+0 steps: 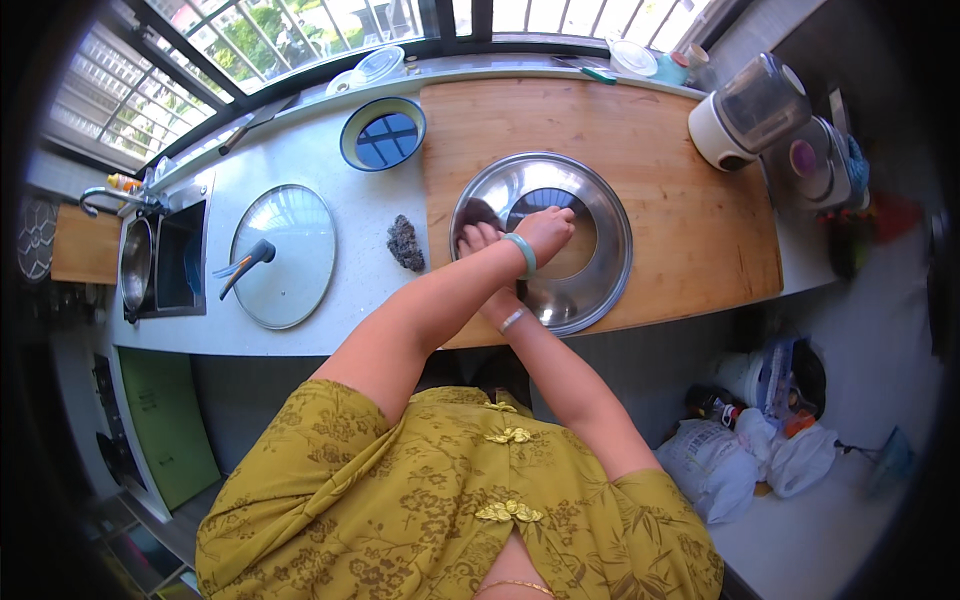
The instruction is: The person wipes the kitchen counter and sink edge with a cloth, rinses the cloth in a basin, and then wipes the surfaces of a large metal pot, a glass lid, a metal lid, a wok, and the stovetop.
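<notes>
A wide, shiny metal basin [592,292] rests on the wooden board in front of me. My forearms cross over it, the left above the right. My left hand [546,231], below a pale green bangle [521,253], is curled over the middle of the basin; whether something is in its fingers cannot be made out. Lower and to the left, my right hand [480,238] is at the basin's inner left wall, its fingers slightly blurred. The left forearm hides part of it. A silver bracelet [512,321] circles the right wrist. Left of the board lies a dark scouring pad [406,243].
The large wooden board [697,225] covers the counter's right part. Behind the pad stands a bowl of dark liquid [386,140]. Leftward are a glass lid [300,277] and a sink [180,259]. A knife [255,126] lies near the window; a white appliance [720,135] stands right.
</notes>
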Tool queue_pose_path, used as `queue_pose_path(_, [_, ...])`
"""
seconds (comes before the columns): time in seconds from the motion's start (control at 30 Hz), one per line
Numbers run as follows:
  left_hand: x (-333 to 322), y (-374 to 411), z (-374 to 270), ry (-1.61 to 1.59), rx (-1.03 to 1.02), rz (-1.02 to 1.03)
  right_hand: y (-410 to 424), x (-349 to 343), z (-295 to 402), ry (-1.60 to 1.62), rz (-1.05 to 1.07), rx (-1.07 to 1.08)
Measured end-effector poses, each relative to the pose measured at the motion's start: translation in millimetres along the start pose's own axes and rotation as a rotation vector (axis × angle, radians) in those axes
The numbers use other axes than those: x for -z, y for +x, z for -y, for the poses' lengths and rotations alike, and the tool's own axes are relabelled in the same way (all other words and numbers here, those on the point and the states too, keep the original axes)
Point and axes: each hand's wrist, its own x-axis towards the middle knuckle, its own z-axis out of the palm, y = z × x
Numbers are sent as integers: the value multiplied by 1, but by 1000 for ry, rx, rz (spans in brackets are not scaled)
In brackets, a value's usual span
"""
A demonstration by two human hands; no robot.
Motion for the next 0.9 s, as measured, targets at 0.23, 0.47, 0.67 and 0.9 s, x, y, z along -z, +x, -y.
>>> queue_pose_path(0.23, [0, -7, 1, 9, 28, -8, -11, 65, 35, 795, 158, -373])
queue_pose_path(0.47, [-5, -15, -2, -138, 45, -120, -86, 123, -60, -153, -69, -268])
queue_pose_path(0.67, [-5, -69, 2, -315, 144, -403, -66, 121, -108, -145, -134, -472])
queue_pose_path(0.9, [-72, -163, 74, -1003, 1210, -629, -57, 122, -103, -198, -106, -518])
